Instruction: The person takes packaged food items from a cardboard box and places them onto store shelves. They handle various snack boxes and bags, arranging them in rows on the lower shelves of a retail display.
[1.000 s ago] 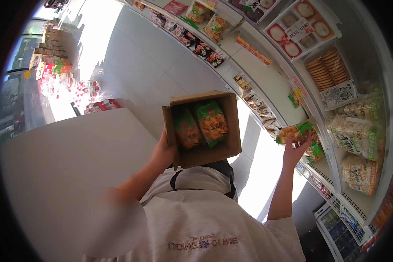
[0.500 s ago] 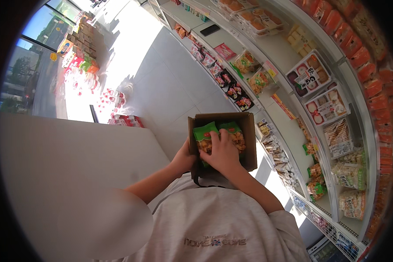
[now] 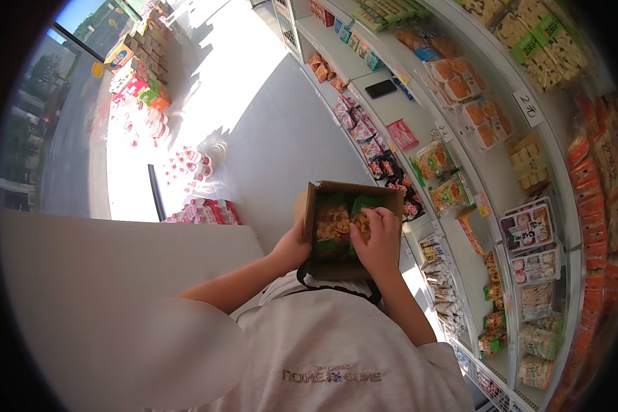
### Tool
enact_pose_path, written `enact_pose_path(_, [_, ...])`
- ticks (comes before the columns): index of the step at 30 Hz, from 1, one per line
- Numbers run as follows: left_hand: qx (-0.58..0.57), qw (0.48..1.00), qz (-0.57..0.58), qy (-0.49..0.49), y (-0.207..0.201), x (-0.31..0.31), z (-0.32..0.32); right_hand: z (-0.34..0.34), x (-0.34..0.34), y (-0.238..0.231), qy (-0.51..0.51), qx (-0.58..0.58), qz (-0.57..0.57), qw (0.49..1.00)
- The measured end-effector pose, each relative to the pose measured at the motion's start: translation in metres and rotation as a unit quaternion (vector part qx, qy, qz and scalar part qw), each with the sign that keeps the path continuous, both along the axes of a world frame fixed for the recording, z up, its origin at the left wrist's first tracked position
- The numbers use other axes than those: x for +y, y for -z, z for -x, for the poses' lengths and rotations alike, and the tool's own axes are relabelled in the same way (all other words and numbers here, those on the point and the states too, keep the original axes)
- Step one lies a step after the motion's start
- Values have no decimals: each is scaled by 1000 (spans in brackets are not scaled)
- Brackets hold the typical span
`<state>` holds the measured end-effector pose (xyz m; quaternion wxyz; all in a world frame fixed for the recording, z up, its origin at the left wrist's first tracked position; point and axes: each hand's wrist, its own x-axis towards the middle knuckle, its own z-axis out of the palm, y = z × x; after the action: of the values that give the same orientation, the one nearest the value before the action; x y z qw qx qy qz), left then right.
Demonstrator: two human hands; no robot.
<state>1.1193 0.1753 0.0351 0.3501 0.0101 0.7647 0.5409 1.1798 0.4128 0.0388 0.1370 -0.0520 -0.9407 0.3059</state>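
A brown cardboard box (image 3: 356, 187) is held in front of my body, its top facing me. My left hand (image 3: 292, 247) is closed on the box's left side, fingers partly hidden behind the wall. In the box lies a clear snack bag (image 3: 333, 221) with green ends and orange-brown pieces. Beside it, on the right, is a second green-topped snack bag (image 3: 364, 203). My right hand (image 3: 381, 240) reaches into the box from the right, its fingers bent and closed on this second bag. The deeper part of the box is in shadow.
Shelves (image 3: 453, 237) of packaged snacks curve along my right. A black phone (image 3: 380, 89) lies on one, near a pink packet (image 3: 402, 134). At my left is a white surface (image 3: 130, 268). Bottle packs (image 3: 209, 212) and stacked cartons (image 3: 144, 51) stand by the window.
My right hand has moved from the left snack bag to the right one. The left bag now sits lower in the box. The view has shifted, showing more of the shelves.
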Motion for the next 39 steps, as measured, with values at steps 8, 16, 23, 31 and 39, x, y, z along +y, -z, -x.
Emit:
enact_pose_path(8, [0, 997, 32, -68, 0, -46, 131, 150, 55, 95, 34, -271, 262, 926])
enact_pose_path(16, [6, 987, 68, -147, -10, -88, 279, 362, 10, 67, -134, -309, 78, 938])
enact_pose_path(23, [142, 978, 94, -118, -34, -142, 410, 504, -25, -16, -237, -193, 45, 951])
enact_pose_path(31, [174, 979, 102, -16, -35, -182, 628, 646, -64, -83, -95, -247, 110, 958])
enact_pose_path(39, [245, 955, 22, 165, -63, -166, 825, 696, -88, -117, 57, -150, 144, 976])
